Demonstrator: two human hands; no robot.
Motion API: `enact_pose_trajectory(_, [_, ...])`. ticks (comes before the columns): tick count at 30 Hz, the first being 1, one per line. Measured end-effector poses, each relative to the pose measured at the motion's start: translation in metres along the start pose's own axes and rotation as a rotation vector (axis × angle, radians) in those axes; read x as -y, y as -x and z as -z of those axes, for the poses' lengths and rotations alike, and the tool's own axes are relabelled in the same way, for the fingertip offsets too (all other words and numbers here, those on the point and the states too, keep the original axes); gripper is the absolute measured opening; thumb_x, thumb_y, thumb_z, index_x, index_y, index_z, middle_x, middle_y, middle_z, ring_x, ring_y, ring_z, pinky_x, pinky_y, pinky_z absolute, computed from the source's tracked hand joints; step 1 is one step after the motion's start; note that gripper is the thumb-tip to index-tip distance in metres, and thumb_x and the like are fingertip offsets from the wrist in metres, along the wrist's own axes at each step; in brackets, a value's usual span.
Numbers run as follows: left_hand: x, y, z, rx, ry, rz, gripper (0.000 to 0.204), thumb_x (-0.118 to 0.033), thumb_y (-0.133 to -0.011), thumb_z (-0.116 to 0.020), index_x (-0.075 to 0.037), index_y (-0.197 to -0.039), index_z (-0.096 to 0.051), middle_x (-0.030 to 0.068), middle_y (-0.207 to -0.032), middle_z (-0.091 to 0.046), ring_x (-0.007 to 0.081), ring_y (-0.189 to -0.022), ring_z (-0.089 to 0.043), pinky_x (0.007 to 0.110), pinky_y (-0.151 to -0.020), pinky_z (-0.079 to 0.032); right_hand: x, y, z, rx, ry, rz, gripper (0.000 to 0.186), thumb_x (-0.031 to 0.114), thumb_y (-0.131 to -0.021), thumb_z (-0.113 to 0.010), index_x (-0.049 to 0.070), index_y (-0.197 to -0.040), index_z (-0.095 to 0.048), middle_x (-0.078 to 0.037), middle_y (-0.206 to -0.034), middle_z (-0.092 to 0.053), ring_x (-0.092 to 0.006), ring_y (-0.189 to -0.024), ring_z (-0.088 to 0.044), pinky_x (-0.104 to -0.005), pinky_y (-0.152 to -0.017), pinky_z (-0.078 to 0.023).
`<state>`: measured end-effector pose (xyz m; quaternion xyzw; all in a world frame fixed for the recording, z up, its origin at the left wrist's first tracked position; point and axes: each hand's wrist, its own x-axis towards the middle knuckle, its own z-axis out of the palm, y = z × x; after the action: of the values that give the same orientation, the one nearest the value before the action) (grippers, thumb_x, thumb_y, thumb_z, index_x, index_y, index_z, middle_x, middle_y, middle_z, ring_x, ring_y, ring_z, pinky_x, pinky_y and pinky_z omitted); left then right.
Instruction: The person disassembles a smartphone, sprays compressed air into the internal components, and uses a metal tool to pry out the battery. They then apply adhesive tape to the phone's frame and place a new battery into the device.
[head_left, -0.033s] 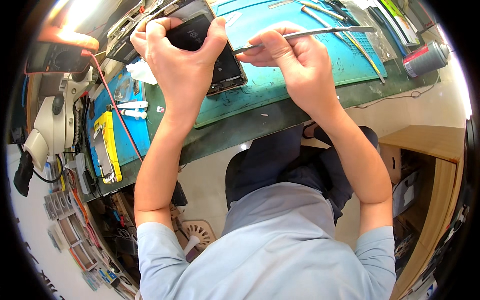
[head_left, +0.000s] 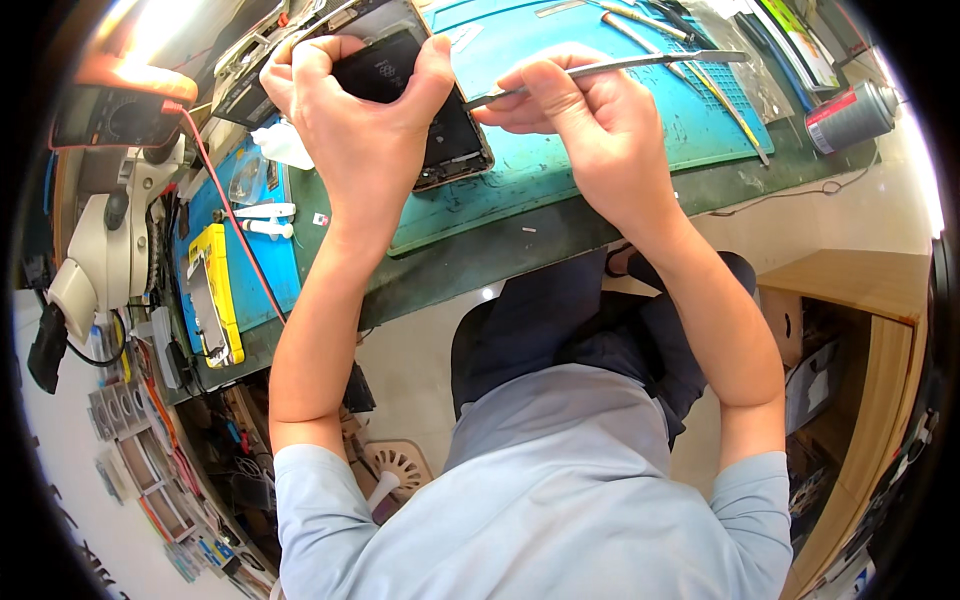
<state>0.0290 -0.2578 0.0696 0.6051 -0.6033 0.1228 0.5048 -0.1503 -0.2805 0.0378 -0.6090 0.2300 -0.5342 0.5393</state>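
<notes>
An opened phone [head_left: 462, 172] with bare dark insides lies tilted on the teal work mat [head_left: 540, 170]. My left hand [head_left: 360, 135] is closed around it, thumb along the right edge and fingers curled at the far left. Between that thumb and fingers a black battery-like block [head_left: 388, 68] shows; the palm hides part of the phone. In my right hand [head_left: 610, 130] a slim metal pry tool [head_left: 690, 59] is pinched between thumb and fingers. Its left tip meets the phone's right edge near my left thumb, while the other end sticks out to the right.
Several slim hand tools [head_left: 738, 118] lie at the mat's far right, near a spray can [head_left: 850, 118]. At left stand a multimeter [head_left: 120, 118] and a white jointed stand [head_left: 130, 225]. A red cable [head_left: 234, 222] runs past a yellow frame [head_left: 222, 285]. A wooden cabinet [head_left: 850, 282] is at right.
</notes>
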Motion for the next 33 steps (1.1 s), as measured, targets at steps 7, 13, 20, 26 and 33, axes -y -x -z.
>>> enact_pose_trajectory(7, [0.0,0.002,0.0,-0.011,0.015,-0.007,0.059,-0.034,-0.071,-0.089,0.005,-0.099,-0.055,0.0196,-0.104,-0.049,0.0303,-0.108,-0.041,0.039,-0.092,-0.041,0.004,0.009,-0.004,0.007,0.51,0.228,0.029,0.021,-0.106,-0.056,-0.005,-0.1,-0.066,-0.012,-0.089,-0.073,-0.0203,-0.09,-0.075,-0.0263,-0.075,-0.057])
enact_pose_trajectory(13, [0.001,0.0,-0.001,0.002,0.024,0.003,0.063,-0.036,-0.072,-0.089,0.008,-0.102,-0.055,0.02,-0.105,-0.049,0.0296,-0.109,-0.041,0.039,-0.092,-0.041,-0.007,0.009,-0.013,-0.118,0.505,0.453,0.019,0.019,-0.098,-0.065,0.001,-0.094,-0.066,-0.014,-0.071,-0.064,-0.0356,-0.062,-0.064,-0.0384,-0.058,-0.05])
enact_pose_trajectory(20, [0.004,-0.002,0.001,0.017,0.043,0.064,0.063,-0.036,-0.072,-0.088,0.01,-0.101,-0.056,0.0197,-0.107,-0.048,0.0296,-0.11,-0.042,0.038,-0.093,-0.042,-0.007,0.014,-0.022,-0.18,0.371,0.235,0.018,0.02,-0.099,-0.064,0.002,-0.094,-0.066,-0.013,-0.075,-0.065,-0.0349,-0.062,-0.064,-0.0391,-0.056,-0.05])
enact_pose_trajectory(26, [0.013,-0.003,0.004,-0.006,0.143,0.182,0.065,-0.037,-0.073,-0.088,0.01,-0.104,-0.055,0.0184,-0.114,-0.044,0.0268,-0.106,-0.048,0.035,-0.091,-0.045,0.006,0.009,-0.017,-0.012,0.623,0.337,0.024,0.016,-0.105,-0.056,-0.005,-0.1,-0.067,-0.01,-0.089,-0.074,-0.0187,-0.088,-0.075,-0.0275,-0.077,-0.059])
enact_pose_trajectory(33, [0.024,-0.002,0.002,0.005,0.276,0.262,0.067,-0.037,-0.074,-0.088,0.01,-0.108,-0.054,0.0181,-0.118,-0.042,0.024,-0.105,-0.051,0.032,-0.09,-0.048,0.0,-0.001,-0.019,-0.091,0.212,0.156,0.021,0.016,-0.1,-0.061,-0.001,-0.094,-0.072,-0.014,-0.078,-0.075,-0.0233,-0.069,-0.073,-0.0307,-0.064,-0.055])
